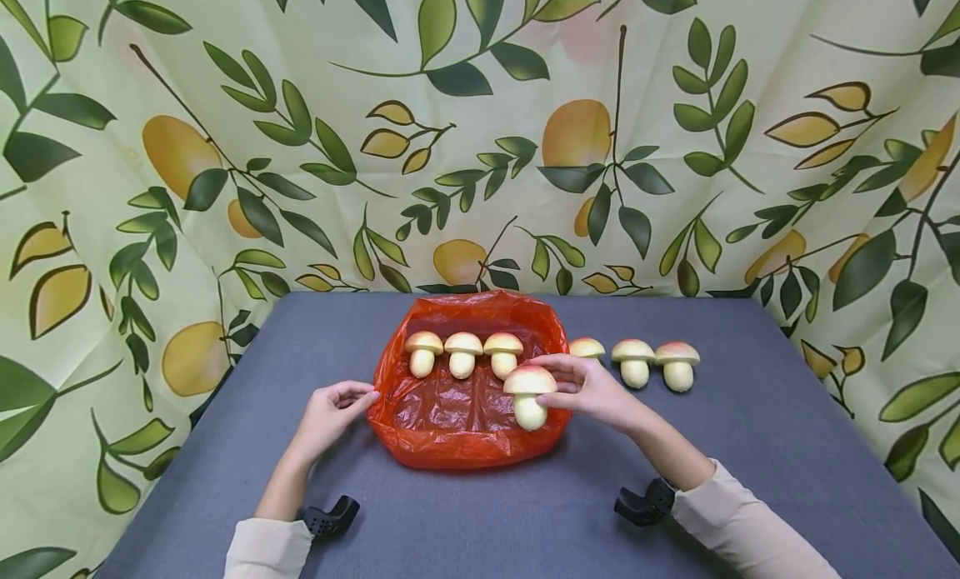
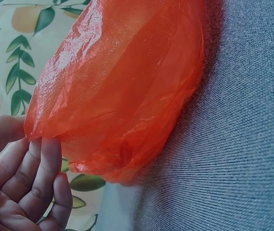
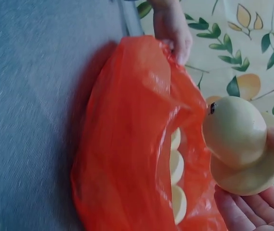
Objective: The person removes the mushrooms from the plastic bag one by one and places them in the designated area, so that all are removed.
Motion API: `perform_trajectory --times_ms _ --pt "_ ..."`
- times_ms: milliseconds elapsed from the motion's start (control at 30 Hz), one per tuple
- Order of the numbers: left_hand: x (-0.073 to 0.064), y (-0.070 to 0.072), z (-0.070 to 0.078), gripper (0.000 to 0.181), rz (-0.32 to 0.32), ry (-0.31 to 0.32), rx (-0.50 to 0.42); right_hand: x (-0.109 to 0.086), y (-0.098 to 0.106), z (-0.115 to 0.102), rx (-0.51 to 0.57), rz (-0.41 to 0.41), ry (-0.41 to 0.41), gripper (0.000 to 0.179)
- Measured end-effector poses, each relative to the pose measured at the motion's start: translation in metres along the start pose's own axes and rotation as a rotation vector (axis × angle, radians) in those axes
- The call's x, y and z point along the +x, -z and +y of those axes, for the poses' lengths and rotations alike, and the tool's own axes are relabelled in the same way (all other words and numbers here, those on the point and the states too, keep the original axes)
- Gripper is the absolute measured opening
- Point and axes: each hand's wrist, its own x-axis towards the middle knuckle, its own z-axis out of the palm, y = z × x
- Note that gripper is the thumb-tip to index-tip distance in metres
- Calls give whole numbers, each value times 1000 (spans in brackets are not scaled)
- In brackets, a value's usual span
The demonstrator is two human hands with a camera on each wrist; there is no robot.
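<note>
A red plastic bag [image 1: 465, 450] lies with its mouth spread wide on the table, and three toy mushrooms [image 1: 462, 354] sit in a row inside it. My left hand [image 1: 335, 412] pinches the bag's left rim between thumb and fingers; the left wrist view shows the thin red film [image 2: 112, 86] caught at the fingertips. My right hand [image 1: 588, 386] grips another toy mushroom [image 1: 529, 396], cap up, above the right part of the bag. In the right wrist view this mushroom [image 3: 238, 139] is held between thumb and fingers, apart from the bag.
To the right of the bag, three more mushrooms [image 1: 633, 362] stand on the grey cloth-covered table [image 1: 480, 521]; the leftmost is partly hidden behind my right hand. A leaf-and-fruit patterned curtain [image 1: 480, 146] hangs behind the table. Black wrist cameras [image 1: 330, 516] sit on both wrists.
</note>
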Motion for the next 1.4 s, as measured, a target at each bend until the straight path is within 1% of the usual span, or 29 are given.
perform_trajectory --times_ms 233,500,700,933,1133,1400 --pt "0 0 -1 21 0 -3 5 -7 11 6 -15 7 36 54" --pt "0 -1 -1 22 -1 -1 -3 -17 23 10 -61 15 43 55" --pt "0 0 -1 22 4 8 -1 -22 30 9 -53 -2 78 57" --pt "0 -1 0 23 2 12 -5 -29 41 10 -58 -26 151 53" --pt "0 0 1 22 7 10 -4 -35 55 11 -21 -65 197 52" --pt "-1 0 2 22 12 21 -1 -47 74 13 -21 -39 225 49"
